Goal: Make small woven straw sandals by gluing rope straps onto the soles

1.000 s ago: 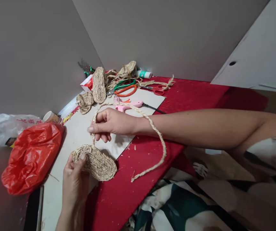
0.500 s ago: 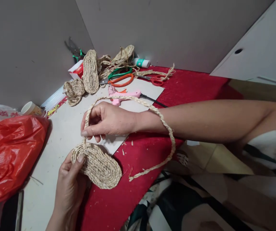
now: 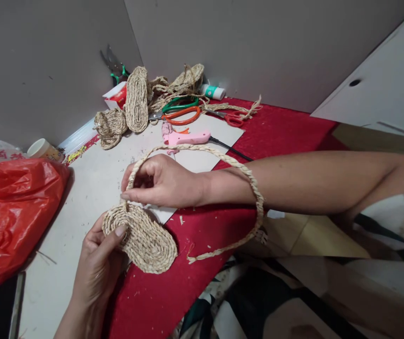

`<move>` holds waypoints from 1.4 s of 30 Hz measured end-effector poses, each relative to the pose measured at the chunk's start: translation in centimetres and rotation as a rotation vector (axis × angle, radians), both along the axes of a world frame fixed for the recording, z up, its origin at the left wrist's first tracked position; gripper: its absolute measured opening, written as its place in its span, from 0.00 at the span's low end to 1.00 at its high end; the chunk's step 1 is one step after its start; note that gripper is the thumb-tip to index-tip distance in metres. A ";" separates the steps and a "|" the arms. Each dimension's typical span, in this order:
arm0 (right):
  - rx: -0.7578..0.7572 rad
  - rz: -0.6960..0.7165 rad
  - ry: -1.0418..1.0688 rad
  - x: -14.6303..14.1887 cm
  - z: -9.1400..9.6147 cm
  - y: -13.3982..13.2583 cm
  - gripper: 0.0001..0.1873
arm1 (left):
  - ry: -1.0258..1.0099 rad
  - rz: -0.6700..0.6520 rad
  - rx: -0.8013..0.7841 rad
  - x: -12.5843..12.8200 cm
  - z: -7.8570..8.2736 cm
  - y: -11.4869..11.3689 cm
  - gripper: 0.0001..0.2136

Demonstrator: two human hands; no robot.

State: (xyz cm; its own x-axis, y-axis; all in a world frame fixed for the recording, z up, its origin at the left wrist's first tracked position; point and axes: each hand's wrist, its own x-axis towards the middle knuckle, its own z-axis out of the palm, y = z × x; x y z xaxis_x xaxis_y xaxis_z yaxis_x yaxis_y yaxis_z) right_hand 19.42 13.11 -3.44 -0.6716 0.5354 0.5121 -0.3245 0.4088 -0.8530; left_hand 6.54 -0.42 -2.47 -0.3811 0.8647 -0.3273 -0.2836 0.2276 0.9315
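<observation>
A flat oval coil of braided straw [image 3: 148, 242], shaped like a shoe sole, is gripped at its left end by my left hand [image 3: 99, 254], thumb on top and fingers beneath. From the coil's upper left edge rises a loose length of straw braid [image 3: 257, 188]. My right hand [image 3: 161, 181] pinches this braid just above the coil, between thumb and fingers. Beyond the pinch the braid arcs over my right wrist and forearm, and its frayed tip lies near the red cloth to the right of the coil.
A pink glue gun [image 3: 187, 137] with a black cord lies on pale card [image 3: 96, 188]. Behind are orange-and-green-handled scissors [image 3: 182, 113], red scissors [image 3: 234, 120], a straw sole [image 3: 137, 101] and pliers [image 3: 115, 66]. A red plastic bag [image 3: 14, 216] and a paper cup [image 3: 43, 149] stand left; red cloth [image 3: 159, 301] covers the table.
The view has shifted slightly. My right hand still pinches the braid, a little closer to the coil, and the braid's loop has swung slightly outward to the right.
</observation>
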 end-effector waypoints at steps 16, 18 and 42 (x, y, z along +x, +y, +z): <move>0.703 -0.154 0.011 1.3 -0.2 -0.9 0.09 | -0.020 -0.042 0.018 -0.9 -0.8 0.0 0.16; 0.783 -0.134 -0.030 1.6 -0.2 -1.0 0.09 | -0.036 -0.046 0.021 -0.9 -0.9 0.0 0.16; 0.339 -0.162 -0.066 0.5 -0.5 -1.6 0.03 | -0.150 -0.100 0.063 -1.6 -2.0 -0.5 0.18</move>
State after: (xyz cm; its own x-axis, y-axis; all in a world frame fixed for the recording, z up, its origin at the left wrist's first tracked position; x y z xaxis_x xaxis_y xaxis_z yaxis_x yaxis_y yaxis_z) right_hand 19.96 11.55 -3.93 -0.6299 0.4451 0.6365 -0.1815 0.7125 -0.6778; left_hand 4.97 -0.87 -4.45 -0.2429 0.9163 -0.3183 -0.3996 0.2045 0.8936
